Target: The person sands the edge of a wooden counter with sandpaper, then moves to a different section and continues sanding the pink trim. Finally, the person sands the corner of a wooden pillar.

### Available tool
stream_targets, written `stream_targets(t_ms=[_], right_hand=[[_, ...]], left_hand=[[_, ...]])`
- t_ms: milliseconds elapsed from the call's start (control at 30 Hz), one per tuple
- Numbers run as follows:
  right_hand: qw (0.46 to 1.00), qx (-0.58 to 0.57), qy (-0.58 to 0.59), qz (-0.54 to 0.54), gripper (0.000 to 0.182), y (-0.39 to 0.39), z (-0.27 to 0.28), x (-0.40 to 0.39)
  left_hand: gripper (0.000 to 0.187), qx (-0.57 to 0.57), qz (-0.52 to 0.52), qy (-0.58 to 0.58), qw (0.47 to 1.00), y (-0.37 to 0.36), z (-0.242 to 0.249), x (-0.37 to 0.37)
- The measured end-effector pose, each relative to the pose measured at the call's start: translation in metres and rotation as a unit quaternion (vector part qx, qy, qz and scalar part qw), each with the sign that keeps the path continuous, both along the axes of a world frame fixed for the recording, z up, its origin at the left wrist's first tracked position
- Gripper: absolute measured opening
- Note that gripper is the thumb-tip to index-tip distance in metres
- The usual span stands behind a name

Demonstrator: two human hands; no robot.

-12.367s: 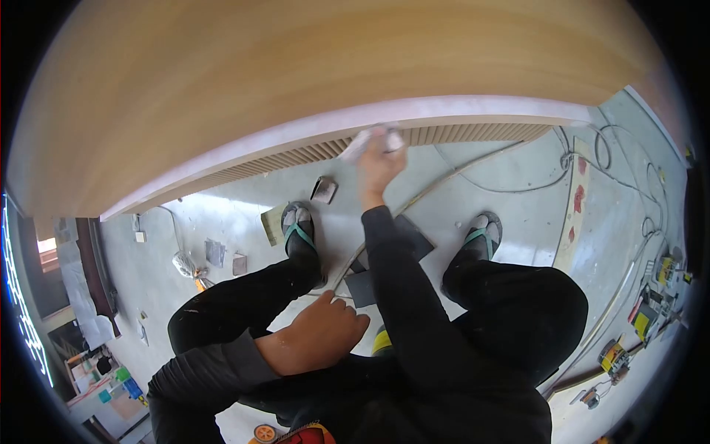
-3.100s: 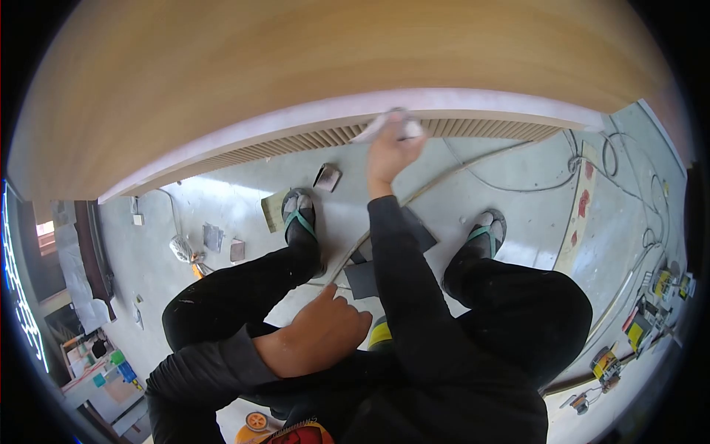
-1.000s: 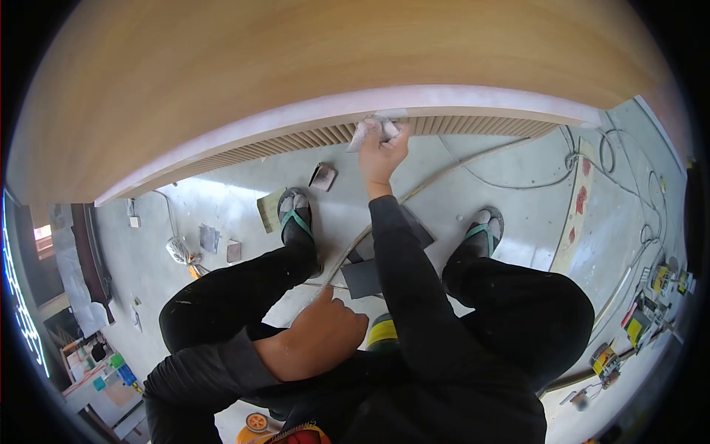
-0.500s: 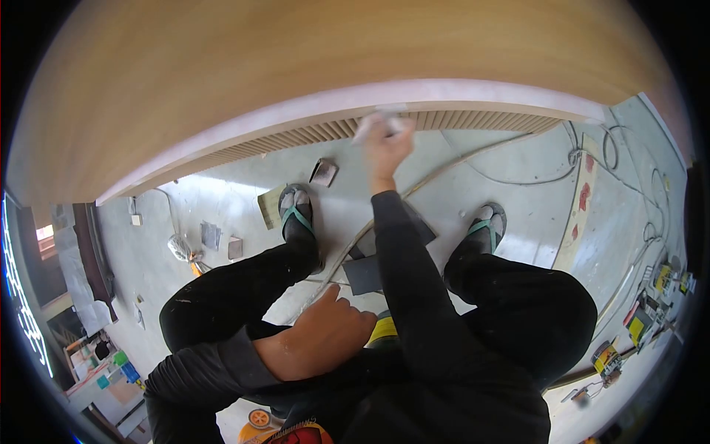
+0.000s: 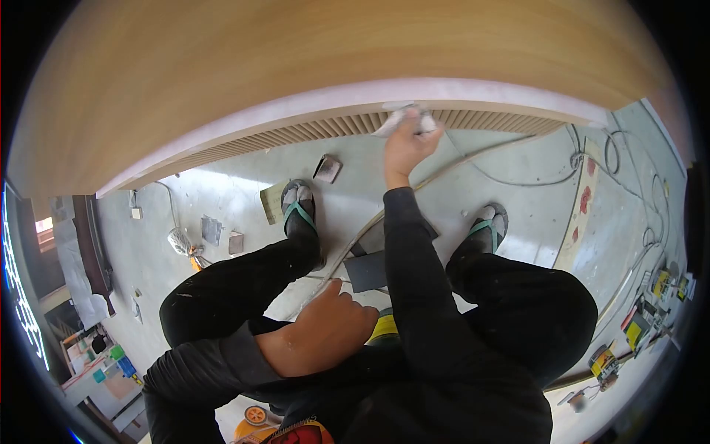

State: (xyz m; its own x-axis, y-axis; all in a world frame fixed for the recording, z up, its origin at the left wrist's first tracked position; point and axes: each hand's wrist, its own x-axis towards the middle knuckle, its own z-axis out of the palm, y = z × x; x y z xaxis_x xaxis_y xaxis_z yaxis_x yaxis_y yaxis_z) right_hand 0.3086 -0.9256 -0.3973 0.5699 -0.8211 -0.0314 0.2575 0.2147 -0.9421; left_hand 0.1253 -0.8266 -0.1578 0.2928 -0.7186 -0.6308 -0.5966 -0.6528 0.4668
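My right hand [image 5: 410, 150] is closed around a folded, whitish piece that looks like sandpaper [image 5: 392, 123], held against the pale pinkish edge [image 5: 296, 105] of a large wooden panel [image 5: 355, 44]. Blur hides its exact outline. Below that edge runs a strip of ribbed wooden slats [image 5: 310, 129]. Nearer to me, my left hand [image 5: 325, 333] sits over my lap with its fingers curled in and the thumb side up. Nothing shows in it, though its palm is turned from view.
Between my sandalled feet lie dark sheets [image 5: 366, 271] and a cable [image 5: 473, 154] on the grey floor. A small block [image 5: 327, 169] and a tan sheet [image 5: 273, 203] are by my left foot. Cans [image 5: 603, 361] stand at the right; an orange wheel [image 5: 256, 415] is below.
My right hand, with the sandpaper, has moved to the right along the panel's edge. My left hand has hardly moved.
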Motion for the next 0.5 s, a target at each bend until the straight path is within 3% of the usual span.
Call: stream_targets(t_ms=[33,100,133,167,233,267,333,467,500], right_hand=[[1.000,-0.003,-0.004,-0.001,0.032,0.002,-0.007,0.000],[0.985,-0.156,0.011,0.072,0.029,0.007,-0.008,-0.003],[0.983,-0.169,0.021,0.075,0.029,0.002,-0.002,-0.007],[0.983,-0.166,0.023,0.076,0.029,-0.002,0.004,-0.004],[0.996,0.071,-0.041,-0.015,0.029,-0.004,0.014,0.003],[0.997,0.070,-0.041,-0.015,0.029,-0.002,0.005,0.000],[0.983,-0.162,0.047,0.065,0.027,0.003,-0.017,-0.003],[0.979,-0.177,0.060,0.078,0.026,0.001,-0.008,-0.002],[0.998,-0.055,0.006,0.022,0.027,0.000,-0.003,0.002]], left_hand=[[0.010,-0.003,-0.001,-0.004,1.000,0.001,-0.001,0.000],[0.009,0.001,-0.007,-0.008,1.000,0.004,-0.004,-0.002],[0.009,0.001,-0.007,-0.009,1.000,0.003,-0.005,-0.001],[0.009,0.011,-0.017,-0.018,1.000,0.002,-0.004,0.000],[0.009,0.021,-0.026,-0.024,0.999,0.002,-0.002,-0.001],[0.009,0.008,-0.015,-0.008,1.000,0.001,-0.002,-0.001],[0.009,-0.008,-0.009,0.001,1.000,-0.001,-0.003,0.001],[0.009,0.016,-0.013,0.001,1.000,0.000,-0.002,0.001],[0.009,0.016,-0.014,-0.011,1.000,-0.001,-0.002,0.000]])
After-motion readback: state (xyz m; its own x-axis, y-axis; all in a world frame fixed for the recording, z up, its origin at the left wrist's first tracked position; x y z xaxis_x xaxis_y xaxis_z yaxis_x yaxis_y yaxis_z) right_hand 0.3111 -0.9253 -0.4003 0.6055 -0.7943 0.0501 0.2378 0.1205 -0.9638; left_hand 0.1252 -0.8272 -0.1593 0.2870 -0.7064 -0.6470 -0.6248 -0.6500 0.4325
